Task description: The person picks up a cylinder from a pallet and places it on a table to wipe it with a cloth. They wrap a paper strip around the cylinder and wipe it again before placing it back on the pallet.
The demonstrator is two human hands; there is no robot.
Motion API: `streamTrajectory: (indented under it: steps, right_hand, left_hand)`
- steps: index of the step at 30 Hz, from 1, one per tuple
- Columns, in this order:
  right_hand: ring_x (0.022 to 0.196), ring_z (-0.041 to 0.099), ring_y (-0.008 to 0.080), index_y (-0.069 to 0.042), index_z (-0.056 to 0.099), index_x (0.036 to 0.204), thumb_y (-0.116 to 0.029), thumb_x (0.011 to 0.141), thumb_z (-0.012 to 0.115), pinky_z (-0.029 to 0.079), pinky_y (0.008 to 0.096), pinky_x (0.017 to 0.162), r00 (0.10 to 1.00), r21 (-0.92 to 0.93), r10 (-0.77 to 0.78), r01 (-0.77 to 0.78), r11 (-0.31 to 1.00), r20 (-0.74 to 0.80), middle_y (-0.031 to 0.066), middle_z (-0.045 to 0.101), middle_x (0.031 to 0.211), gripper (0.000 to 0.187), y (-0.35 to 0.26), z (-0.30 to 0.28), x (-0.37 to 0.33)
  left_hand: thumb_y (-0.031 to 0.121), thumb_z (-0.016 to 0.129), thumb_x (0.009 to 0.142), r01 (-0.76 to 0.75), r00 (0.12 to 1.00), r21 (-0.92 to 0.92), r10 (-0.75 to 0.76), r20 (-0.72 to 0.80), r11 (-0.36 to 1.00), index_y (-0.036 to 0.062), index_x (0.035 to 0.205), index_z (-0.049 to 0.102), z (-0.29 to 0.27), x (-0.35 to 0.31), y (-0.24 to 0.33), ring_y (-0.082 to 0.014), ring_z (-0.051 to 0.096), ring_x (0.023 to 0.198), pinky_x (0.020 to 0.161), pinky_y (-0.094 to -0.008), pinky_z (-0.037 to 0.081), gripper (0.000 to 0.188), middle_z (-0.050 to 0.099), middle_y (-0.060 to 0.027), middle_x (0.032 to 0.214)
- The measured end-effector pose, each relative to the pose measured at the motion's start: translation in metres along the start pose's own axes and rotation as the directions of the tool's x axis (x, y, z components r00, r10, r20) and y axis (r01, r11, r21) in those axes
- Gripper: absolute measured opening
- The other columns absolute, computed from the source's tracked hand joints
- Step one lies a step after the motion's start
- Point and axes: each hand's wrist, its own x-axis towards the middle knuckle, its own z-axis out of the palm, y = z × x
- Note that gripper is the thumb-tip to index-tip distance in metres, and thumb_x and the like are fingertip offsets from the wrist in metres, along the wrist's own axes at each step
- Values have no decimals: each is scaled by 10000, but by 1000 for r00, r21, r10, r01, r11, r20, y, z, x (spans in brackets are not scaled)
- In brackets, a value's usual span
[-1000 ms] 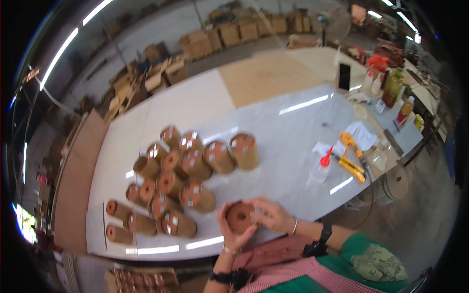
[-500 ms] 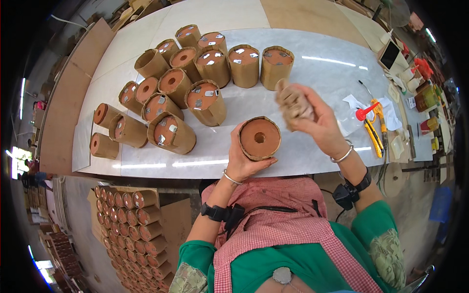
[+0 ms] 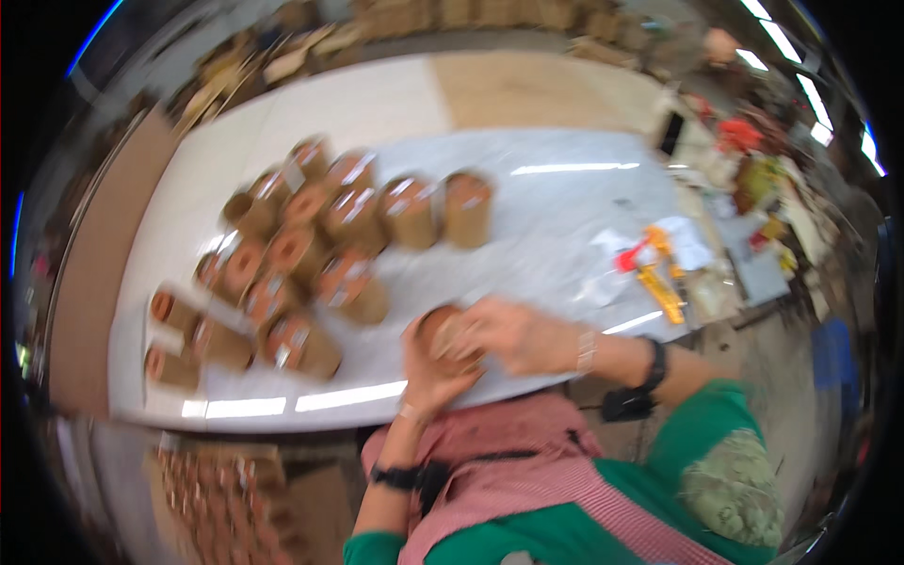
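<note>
My left hand (image 3: pixel 426 375) is wrapped round a reddish-brown cylinder (image 3: pixel 431 324) in a brown paper sleeve, at the table's near edge. Its round end faces up. Against that end my right hand (image 3: pixel 516 337) presses a crumpled tan rag (image 3: pixel 456 339), its fingers closed on it; the rag hides most of the end face and the centre hole. Motion blurs both hands. Further left on the table stand and lie several similar paper-wrapped cylinders (image 3: pixel 353 224), some with small silvery pieces on their ends, others with a hole in the middle.
A yellow-handled tool (image 3: pixel 662 292) with a red part lies to the right, beside white paper (image 3: pixel 686 243). Assorted items crowd the table's right end. A brown board (image 3: pixel 104 282) edges the left side. Many more cylinders (image 3: pixel 221 499) are stacked below, at the lower left.
My right hand has brought the rag down and left onto the cylinder's end. My left hand still holds the cylinder. The whole view has shifted, showing more beyond the table.
</note>
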Motion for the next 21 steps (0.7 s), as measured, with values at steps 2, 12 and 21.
streamTrajectory:
  steps: [2, 12, 21]
  right_hand:
    - [918, 574, 281, -125, 622, 1032, -65, 695, 629, 465, 375, 844, 993, 248, 89, -104, 963, 72, 83, 580, 986, 343, -10, 14, 14]
    - [818, 495, 243, -65, 566, 872, -231, 684, 654, 453, 341, 688, 988, -284, -53, 11, 959, -142, 82, 522, 877, 266, 30, 36, -7]
    - [793, 493, 255, -91, 544, 856, -198, 649, 658, 453, 348, 623, 978, -263, -101, 50, 963, -182, 87, 454, 844, 260, 31, 50, 17]
  left_hand:
    - [256, 832, 587, -262, 944, 125, 227, 240, 957, 46, 1274, 398, -5, 2, -3, -242, 471, 1156, 987, -378, 383, 839, 473, -118, 1249]
    - [261, 828, 558, -65, 996, -60, 61, -67, 996, -9, 1329, 258, 9, -6, -9, -244, 443, 1142, 956, -356, 387, 996, 392, -131, 1277]
    - [320, 805, 576, -54, 997, -160, 44, -66, 986, -21, 1245, 333, 10, -5, -10, -241, 482, 1048, 900, -346, 405, 887, 436, -132, 1183]
